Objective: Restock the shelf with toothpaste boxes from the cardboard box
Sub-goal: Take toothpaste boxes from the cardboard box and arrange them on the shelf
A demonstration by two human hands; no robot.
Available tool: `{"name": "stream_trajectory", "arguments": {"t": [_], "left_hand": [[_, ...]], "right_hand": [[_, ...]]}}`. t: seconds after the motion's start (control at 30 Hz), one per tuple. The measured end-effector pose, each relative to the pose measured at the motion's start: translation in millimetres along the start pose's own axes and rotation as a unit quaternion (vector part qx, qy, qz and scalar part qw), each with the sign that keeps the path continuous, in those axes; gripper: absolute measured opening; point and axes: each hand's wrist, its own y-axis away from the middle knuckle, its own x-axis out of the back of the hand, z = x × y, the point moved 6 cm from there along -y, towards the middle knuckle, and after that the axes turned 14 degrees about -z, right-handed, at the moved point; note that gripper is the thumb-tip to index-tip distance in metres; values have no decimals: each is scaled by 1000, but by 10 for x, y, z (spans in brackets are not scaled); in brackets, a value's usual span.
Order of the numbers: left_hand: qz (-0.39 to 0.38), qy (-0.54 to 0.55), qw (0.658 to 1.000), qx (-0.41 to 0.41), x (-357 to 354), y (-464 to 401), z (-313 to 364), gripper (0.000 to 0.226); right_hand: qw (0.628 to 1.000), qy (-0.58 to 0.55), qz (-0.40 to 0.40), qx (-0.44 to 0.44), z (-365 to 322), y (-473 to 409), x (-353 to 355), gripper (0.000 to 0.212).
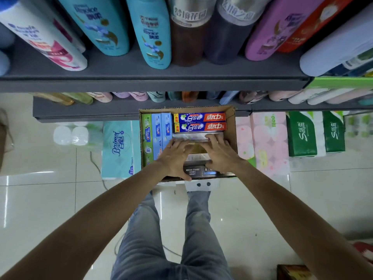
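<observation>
Centre of the frame, inside the open brown cardboard box [231,126] on the floor, lie the stacked toothpaste boxes [198,136]. Both hands spread over the pale and dark cartons: left hand [174,158] and right hand [219,151], fingers extended, pressing rather than clasping. Best to gather one layer squarely between the palms before lifting toward the grey metal shelf [153,82] above.

Up at twelve o'clock, two teal shampoo bottles [129,27] lying side by side, a brown bottle [186,31] and a purple bottle [276,29] just to their right; at ten o'clock a white and pink bottle [42,37]; at nine o'clock a pale blue tissue pack [119,146] on the glossy floor tiles [40,199]; at three o'clock green tissue packs [314,134], beside what may be a pink tissue pack [266,142].
</observation>
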Motion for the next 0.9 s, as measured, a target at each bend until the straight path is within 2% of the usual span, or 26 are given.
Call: {"name": "stream_trajectory", "arguments": {"t": [0.07,0.17,0.23,0.33,0.5,0.57,0.63,0.67,0.73,0.8,0.9], "left_hand": [[-5,6,1000,-22,1,-2,44,99],[-11,32,998,-53,-9,36,112,68],[26,30,998,-58,24,105,129,56],[110,84,989,-52,120,285,-27,52],[285,194,938,-39,253,816,-549,49],[322,273,906,12,239,988,-778,55],[338,346,872,70,185,1083,-940,61],[338,373,859,91,150,1098,-984,64],[328,399,850,101,109,1081,-1000,63],[300,385,868,95,81,1017,-970,57],[267,294,913,90,68,943,-871,52]], "right_hand": [[1000,-10,16,-2,51,-7,20,65],[999,-20,37,-10,129,-42,72,54],[999,-17,42,-3,128,-89,108,51],[999,-24,44,2,119,-137,177,50],[984,-107,140,-13,201,-113,377,39],[967,-153,200,-34,227,-78,426,37],[957,-152,241,-51,209,-67,416,36],[962,-141,227,-55,180,-93,377,36],[984,-106,136,-47,76,-206,226,39],[997,-50,54,-27,-20,-321,83,46],[999,-21,1,-27,-47,-444,31,61]]}}
